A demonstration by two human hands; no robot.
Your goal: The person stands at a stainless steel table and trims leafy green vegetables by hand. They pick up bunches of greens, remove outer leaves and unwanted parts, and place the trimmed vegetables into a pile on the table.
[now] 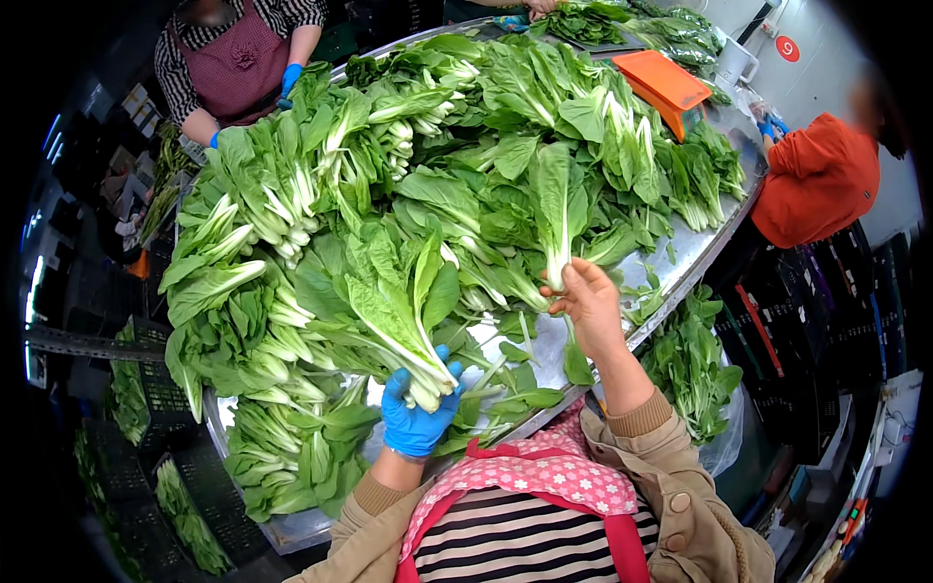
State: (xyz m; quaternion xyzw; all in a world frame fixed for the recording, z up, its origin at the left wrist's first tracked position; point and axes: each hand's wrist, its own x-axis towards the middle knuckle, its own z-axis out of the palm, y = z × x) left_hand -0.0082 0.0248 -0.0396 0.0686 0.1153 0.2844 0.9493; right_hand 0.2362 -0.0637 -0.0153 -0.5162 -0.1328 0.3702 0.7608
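Observation:
My left hand [416,413], in a blue glove, is closed round the white stem ends of a bunch of bok choy [394,301], whose leaves point up and away from me. To its right, my bare right hand [588,301] pinches a single bok choy [556,209] by its pale base, leaves upright. Both hands are above the near edge of a metal table [549,350]. A large heap of bok choy [466,185] covers the table beyond them. Neat rows of bok choy [292,389] lie to the left, and loose leaves [510,394] are scattered between my hands.
An orange scale [663,85] stands among the greens at the far right. A person in a dark red apron [228,58] works at the far left, another in an orange top [821,180] at the right. A bag of greens [690,364] sits below the table's right edge; black crates [160,389] stand left.

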